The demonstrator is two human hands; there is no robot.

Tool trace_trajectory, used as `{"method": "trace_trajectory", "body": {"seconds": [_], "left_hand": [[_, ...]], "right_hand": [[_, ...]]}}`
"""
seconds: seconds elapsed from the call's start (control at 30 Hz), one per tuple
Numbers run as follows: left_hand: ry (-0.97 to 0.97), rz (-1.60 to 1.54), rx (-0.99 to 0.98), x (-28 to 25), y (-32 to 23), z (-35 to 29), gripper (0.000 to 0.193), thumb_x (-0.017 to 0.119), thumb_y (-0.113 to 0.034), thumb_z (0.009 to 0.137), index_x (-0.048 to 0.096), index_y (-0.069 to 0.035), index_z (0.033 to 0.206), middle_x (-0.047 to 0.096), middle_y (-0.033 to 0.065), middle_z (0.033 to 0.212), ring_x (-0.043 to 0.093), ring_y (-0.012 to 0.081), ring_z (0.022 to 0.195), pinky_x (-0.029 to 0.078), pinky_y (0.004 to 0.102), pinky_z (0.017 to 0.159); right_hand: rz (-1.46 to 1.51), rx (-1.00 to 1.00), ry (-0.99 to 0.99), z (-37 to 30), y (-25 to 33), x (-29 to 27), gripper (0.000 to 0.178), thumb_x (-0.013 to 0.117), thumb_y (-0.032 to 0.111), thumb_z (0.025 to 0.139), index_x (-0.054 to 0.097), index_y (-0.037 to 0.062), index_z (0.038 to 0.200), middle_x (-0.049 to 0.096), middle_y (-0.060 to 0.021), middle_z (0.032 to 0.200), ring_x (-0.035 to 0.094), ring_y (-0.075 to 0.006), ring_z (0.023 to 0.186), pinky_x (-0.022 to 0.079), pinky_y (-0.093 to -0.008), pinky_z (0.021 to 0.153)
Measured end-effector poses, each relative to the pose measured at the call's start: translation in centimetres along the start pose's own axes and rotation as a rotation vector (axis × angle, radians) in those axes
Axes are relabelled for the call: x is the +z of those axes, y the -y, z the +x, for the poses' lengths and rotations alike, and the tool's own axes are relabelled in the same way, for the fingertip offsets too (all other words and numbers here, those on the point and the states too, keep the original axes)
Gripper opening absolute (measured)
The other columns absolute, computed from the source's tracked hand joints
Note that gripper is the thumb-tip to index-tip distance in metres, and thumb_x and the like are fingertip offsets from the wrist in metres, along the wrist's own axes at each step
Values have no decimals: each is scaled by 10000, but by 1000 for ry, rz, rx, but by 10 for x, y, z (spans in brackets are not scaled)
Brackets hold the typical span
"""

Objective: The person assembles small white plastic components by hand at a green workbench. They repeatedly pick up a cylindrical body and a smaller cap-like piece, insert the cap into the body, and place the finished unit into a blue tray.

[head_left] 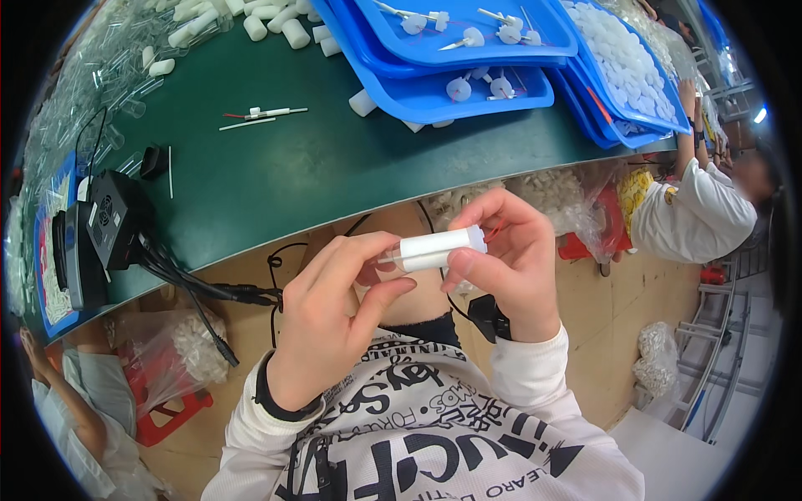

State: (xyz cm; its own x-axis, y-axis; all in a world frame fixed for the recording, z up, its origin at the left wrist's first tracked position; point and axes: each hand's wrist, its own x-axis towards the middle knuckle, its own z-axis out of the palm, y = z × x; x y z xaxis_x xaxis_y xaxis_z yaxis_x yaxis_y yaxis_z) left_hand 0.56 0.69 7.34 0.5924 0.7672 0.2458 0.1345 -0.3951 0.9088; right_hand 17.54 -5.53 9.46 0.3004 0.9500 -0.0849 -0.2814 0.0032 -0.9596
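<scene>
Between my two hands is a clear plastic tube (389, 260) with a white cylinder (434, 250) inside, held nearly level over my lap. My left hand (324, 307) has its fingers wrapped around the clear end. At the other end, my right hand (516, 265) pinches the tube by its white round cap (478, 237), thumb below and fingers above. Thin red wires (494, 230) come out at the cap side, partly hidden by the right fingers. On the green table (284, 179) beyond lie a thin white rod assembly with a red wire (267, 113) and a plain white stick (247, 124).
Stacked blue trays (468, 104) hold white discs with rods; another blue tray (643, 125) is piled with white caps. Clear tubes (71, 100) heap at far left, near a black device (117, 209) with cables. Co-workers sit left and right; a person's white sleeve (710, 213) shows at right.
</scene>
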Motion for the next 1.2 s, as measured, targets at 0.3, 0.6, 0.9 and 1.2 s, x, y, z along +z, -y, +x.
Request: {"method": "trace_trajectory", "body": {"seconds": [0.3,0.6,0.9,1.2], "left_hand": [[-1,226,152,1,5,-2,337,694,-16,695,583,-15,1013,563,96,850,563,239,712,466,314,585],[-16,342,225,0,-1,-2,339,694,6,661,600,-27,986,551,93,854,550,244,716,463,330,592],[34,330,52,2,0,-3,282,648,19,719,594,4,995,599,114,872,605,231,733,492,296,631],[104,263,45,-1,-4,-3,284,653,25,704,601,-2,982,602,111,861,599,231,727,487,313,631]], "right_hand": [[-116,233,79,1,14,-12,195,733,46,710,553,-3,765,632,-87,765,580,-76,629,488,-194,489],[-204,443,138,4,22,-19,214,734,94,726,540,7,700,617,-64,676,544,-61,524,428,-183,432],[-585,-66,201,5,7,-16,202,714,116,737,631,29,901,615,-19,710,569,-77,600,442,-214,501],[-842,-361,337,9,8,-22,132,710,133,731,696,76,849,627,-43,735,571,-154,588,438,-245,505]]}}
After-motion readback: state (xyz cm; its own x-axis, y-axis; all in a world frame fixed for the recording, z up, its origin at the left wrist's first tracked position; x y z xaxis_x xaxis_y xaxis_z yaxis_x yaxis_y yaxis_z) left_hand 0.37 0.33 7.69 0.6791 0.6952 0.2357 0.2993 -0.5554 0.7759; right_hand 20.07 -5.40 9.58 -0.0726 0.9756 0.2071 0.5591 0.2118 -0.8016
